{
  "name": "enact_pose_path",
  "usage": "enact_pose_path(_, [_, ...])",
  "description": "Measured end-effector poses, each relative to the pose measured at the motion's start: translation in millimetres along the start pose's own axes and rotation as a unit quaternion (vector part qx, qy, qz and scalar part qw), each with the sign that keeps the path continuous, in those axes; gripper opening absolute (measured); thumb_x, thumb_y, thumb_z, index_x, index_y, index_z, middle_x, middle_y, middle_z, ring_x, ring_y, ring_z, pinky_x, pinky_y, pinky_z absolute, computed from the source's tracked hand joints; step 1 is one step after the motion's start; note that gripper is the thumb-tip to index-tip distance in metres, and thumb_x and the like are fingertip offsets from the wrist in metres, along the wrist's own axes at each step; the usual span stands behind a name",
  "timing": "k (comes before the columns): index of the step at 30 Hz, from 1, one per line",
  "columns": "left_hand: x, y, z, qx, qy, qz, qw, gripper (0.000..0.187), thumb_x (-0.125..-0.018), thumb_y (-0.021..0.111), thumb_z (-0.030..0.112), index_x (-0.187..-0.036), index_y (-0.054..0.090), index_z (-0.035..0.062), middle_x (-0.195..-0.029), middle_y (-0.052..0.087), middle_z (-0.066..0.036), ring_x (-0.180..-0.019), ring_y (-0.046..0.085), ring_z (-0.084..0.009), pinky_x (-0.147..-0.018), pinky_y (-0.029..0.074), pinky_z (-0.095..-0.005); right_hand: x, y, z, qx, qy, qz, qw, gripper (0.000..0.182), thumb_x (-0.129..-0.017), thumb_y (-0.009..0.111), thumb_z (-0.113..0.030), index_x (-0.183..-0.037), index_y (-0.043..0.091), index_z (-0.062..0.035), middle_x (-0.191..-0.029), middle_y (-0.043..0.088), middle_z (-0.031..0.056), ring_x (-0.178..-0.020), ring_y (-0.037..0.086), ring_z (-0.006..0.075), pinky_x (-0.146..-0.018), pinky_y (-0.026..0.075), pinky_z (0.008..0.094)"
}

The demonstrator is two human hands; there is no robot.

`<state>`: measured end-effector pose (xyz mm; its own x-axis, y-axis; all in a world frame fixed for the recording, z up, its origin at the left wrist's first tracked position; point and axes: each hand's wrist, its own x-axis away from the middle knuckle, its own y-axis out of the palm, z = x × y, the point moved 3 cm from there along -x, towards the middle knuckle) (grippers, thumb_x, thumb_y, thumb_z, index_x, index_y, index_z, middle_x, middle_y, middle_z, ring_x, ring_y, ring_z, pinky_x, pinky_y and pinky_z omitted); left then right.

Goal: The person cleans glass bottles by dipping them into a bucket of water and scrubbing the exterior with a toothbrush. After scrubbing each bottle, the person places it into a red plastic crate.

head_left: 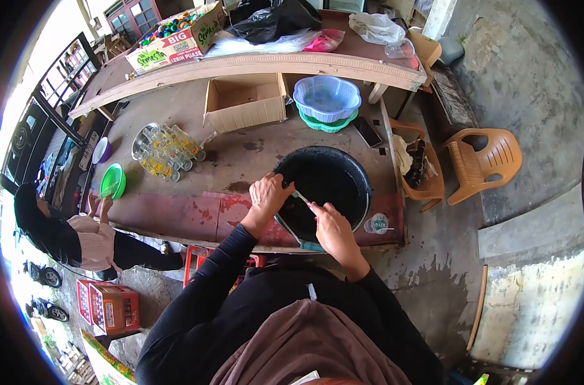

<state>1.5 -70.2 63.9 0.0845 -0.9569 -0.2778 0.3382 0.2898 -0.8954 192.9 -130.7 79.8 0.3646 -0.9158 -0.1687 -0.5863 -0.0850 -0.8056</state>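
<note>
Over the near left rim of a black tub [327, 168], my left hand [268, 194] has its fingers closed on something small that I cannot make out. My right hand [332, 234] grips a thin light-coloured stick [301, 197], whose far end reaches to the fingers of my left hand. Dark contents fill the tub beneath both hands. Beside the tub, on the right, a clear plastic cup [378, 222] with green print lies near the table edge.
Glass bottles or cups [167, 151] are grouped on the left. An open cardboard box [247, 109], a blue basin [327, 99] and a phone [368, 132] lie farther back. Another person [80, 237] works at a green bowl [113, 180]. Orange chairs [484, 163] stand at right.
</note>
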Motion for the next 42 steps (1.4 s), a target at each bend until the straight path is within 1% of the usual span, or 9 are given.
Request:
enact_pose_path(5, [-14.5,17.4,3.9,-0.044,0.049,0.005,0.998,0.046,-0.081,0.070,0.049,-0.071,0.069,0.0037,-0.074,0.066,-0.015,-0.070,0.067,-0.0353,-0.063,0.053,-0.0460,-4.4,27.8,37.4,0.070,0.054,-0.056,0.994,0.032,-0.092,0.050,-0.003,-0.120,0.063,-0.0045,-0.094,0.061,0.0202,-0.079,0.065,0.0414,-0.073,0.054,0.0473])
enact_pose_path(9, [-22.9,28.2,7.4,-0.028,0.063,0.006,0.998,0.044,-0.083,0.070,0.045,-0.071,0.068,0.0029,-0.077,0.067,-0.015,-0.070,0.067,-0.0350,-0.065,0.053,-0.0459,-5.2,9.2,8.1,0.000,0.043,0.015,0.999,0.033,-0.092,0.049,-0.003,-0.123,0.062,-0.0024,-0.098,0.061,0.0217,-0.086,0.065,0.0417,-0.076,0.054,0.0482])
enact_pose_path(13, [-26.9,32.3,2.8,0.071,0.091,-0.023,0.993,0.035,-0.082,0.073,0.034,-0.081,0.071,-0.0004,-0.082,0.068,-0.018,-0.070,0.068,-0.0341,-0.068,0.054,-0.0439,-13.9,27.0,36.6,0.063,0.051,-0.054,0.995,0.034,-0.092,0.047,-0.004,-0.125,0.058,0.0002,-0.102,0.059,0.0224,-0.080,0.068,0.0396,-0.073,0.056,0.0452])
enact_pose_path(17, [-25.7,21.6,-7.4,0.197,0.087,-0.103,0.971,0.028,-0.078,0.076,0.019,-0.095,0.070,-0.0025,-0.084,0.067,-0.020,-0.074,0.070,-0.0348,-0.070,0.054,-0.0401,-13.1,16.7,18.2,-0.027,0.046,0.034,0.998,0.038,-0.087,0.050,0.001,-0.124,0.061,-0.0011,-0.100,0.061,0.0233,-0.088,0.066,0.0417,-0.079,0.054,0.0478])
enact_pose_path(23, [-15.4,17.6,-16.0,0.203,0.105,-0.075,0.971,0.024,-0.075,0.076,0.010,-0.093,0.068,-0.0042,-0.079,0.069,-0.020,-0.070,0.072,-0.0307,-0.070,0.055,-0.0379,-12.9,20.1,20.7,0.013,0.077,-0.036,0.996,0.036,-0.089,0.050,0.000,-0.124,0.061,-0.0014,-0.100,0.060,0.0226,-0.087,0.064,0.0422,-0.077,0.053,0.0482])
enact_pose_path(25, [-15.2,13.9,-14.5,0.210,0.074,-0.112,0.968,0.023,-0.075,0.076,0.010,-0.090,0.066,-0.0043,-0.075,0.069,-0.020,-0.070,0.072,-0.0302,-0.069,0.055,-0.0378,-13.5,5.9,-2.5,-0.050,0.017,0.018,0.998,0.037,-0.089,0.050,0.001,-0.124,0.060,-0.0013,-0.101,0.061,0.0233,-0.088,0.065,0.0422,-0.076,0.054,0.0474])
enact_pose_path(29, [-13.9,15.2,-13.0,0.267,0.018,-0.121,0.956,0.026,-0.075,0.075,0.011,-0.087,0.058,-0.0042,-0.069,0.066,-0.021,-0.067,0.068,-0.0375,-0.066,0.053,-0.0441,-16.0,39.4,35.7,0.073,0.028,-0.038,0.996,0.031,-0.094,0.046,-0.004,-0.122,0.058,0.0004,-0.099,0.059,0.0208,-0.076,0.067,0.0384,-0.069,0.057,0.0440])
enact_pose_path(35, [-9.6,25.3,-10.4,0.128,0.057,-0.078,0.987,0.031,-0.083,0.072,0.020,-0.087,0.052,-0.0043,-0.066,0.064,-0.023,-0.069,0.067,-0.0414,-0.069,0.053,-0.0487,-9.7,18.2,9.6,0.033,0.011,-0.019,0.999,0.028,-0.094,0.047,-0.006,-0.117,0.060,0.0024,-0.103,0.061,0.0234,-0.081,0.069,0.0389,-0.071,0.058,0.0440])
enact_pose_path(42, [-8.8,30.3,-8.7,0.151,0.035,-0.104,0.982,0.036,-0.085,0.073,0.027,-0.091,0.052,-0.0020,-0.071,0.065,-0.023,-0.070,0.067,-0.0416,-0.067,0.053,-0.0480,-7.1,9.9,6.3,0.044,0.028,-0.049,0.997,0.032,-0.092,0.049,-0.006,-0.121,0.058,0.0024,-0.104,0.060,0.0229,-0.081,0.068,0.0374,-0.070,0.058,0.0433])
